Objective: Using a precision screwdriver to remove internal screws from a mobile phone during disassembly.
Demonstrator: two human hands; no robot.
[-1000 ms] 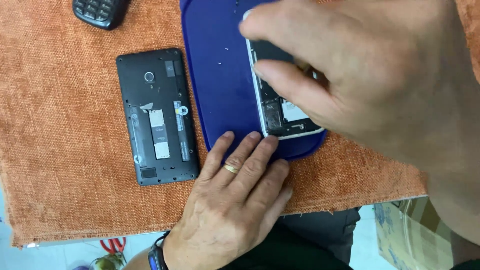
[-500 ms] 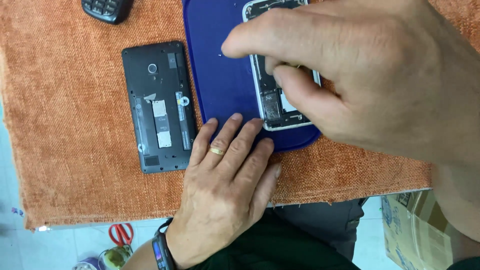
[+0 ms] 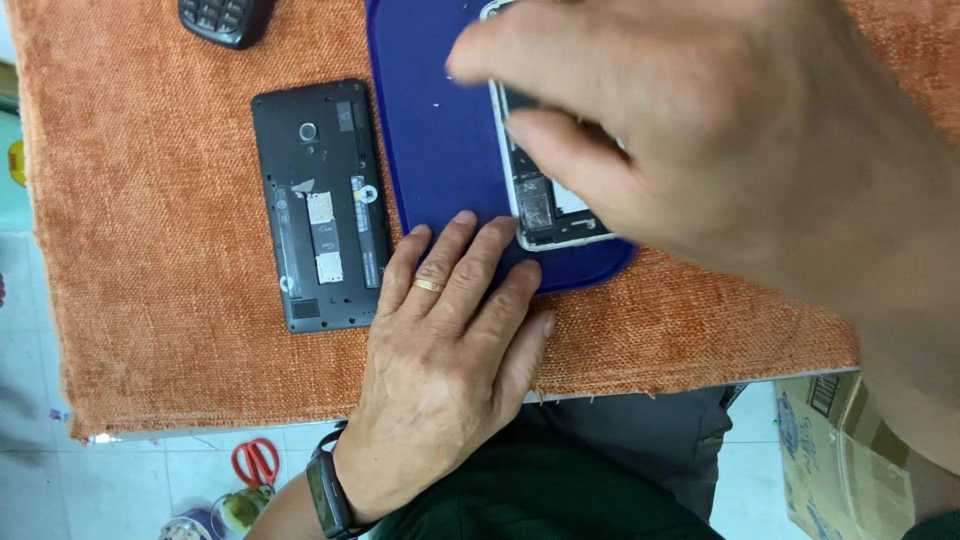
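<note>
Much of the opened smartphone (image 3: pixel 540 205) is hidden under the right hand (image 3: pixel 720 150), which is blurred and large in the foreground; only its lower end, with a white frame and exposed circuitry, shows on the dark blue mat (image 3: pixel 440 130). Whether that hand grips anything I cannot tell; its fingers reach leftward over the phone. The left hand (image 3: pixel 450 350) lies flat, fingers spread, fingertips pressing the mat's near edge just beside the phone's corner. A black back cover (image 3: pixel 322 205) lies left on the orange cloth (image 3: pixel 150 250), and a keypad phone (image 3: pixel 225 18) is cut off above.
</note>
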